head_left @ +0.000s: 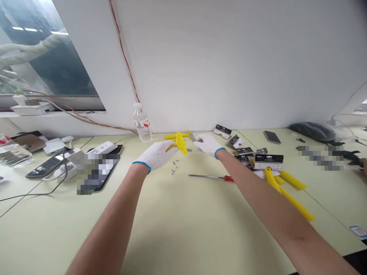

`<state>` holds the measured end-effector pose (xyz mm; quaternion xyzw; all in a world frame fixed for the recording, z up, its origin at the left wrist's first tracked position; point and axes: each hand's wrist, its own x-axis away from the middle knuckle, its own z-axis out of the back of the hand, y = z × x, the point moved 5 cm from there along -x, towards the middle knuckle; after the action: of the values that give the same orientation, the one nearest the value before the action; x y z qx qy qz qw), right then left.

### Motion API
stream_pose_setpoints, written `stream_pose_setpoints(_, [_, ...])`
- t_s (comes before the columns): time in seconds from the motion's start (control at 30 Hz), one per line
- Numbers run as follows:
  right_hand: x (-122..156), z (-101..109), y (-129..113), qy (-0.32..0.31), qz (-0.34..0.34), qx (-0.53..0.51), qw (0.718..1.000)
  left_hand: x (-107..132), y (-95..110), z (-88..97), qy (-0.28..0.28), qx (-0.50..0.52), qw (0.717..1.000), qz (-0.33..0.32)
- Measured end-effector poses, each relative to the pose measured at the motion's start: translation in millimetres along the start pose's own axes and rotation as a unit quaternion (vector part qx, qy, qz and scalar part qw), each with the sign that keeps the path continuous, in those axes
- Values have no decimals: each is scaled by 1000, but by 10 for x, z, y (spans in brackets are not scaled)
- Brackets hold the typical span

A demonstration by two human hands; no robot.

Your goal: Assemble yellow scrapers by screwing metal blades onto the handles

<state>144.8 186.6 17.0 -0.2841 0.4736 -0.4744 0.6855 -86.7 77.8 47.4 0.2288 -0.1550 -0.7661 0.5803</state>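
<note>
Left hand (156,154) around yellow plastic scraper (180,142)

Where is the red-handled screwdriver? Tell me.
In the head view, the screwdriver lies flat on the table, right of centre, below the right hand, with the loose screws to its left.

screws (173,167) lie on the table (177,229), screwdriver (209,177) to their right, bottle (142,123) behind.

Room over near desk (177,229); screwdriver (210,177), prob. screws (173,168), bottle (142,123) block farther back.
</note>
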Motion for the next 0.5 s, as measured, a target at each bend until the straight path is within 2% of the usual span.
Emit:
stream_pose_setpoints(0.13, [237, 15, -148, -84, 2, -2, 996, 0, 48, -45, -15, -1, 1000, -19])
stream_pose_setpoints(0.27, [436, -92, -243, -139, -19, -2, 990, 11, 138, -86, -33, 5, 999, -31])
stream_pose_setpoints(0.4, [505, -169, -246, -165, -70, 12, 984, -4, 146, -119, -42, 10, 999, -24])
stream_pose_setpoints(0.5, [505, -167, -245, -180, -55, 26, 982, -21, 133, -132, -45, 9, 999, -24])
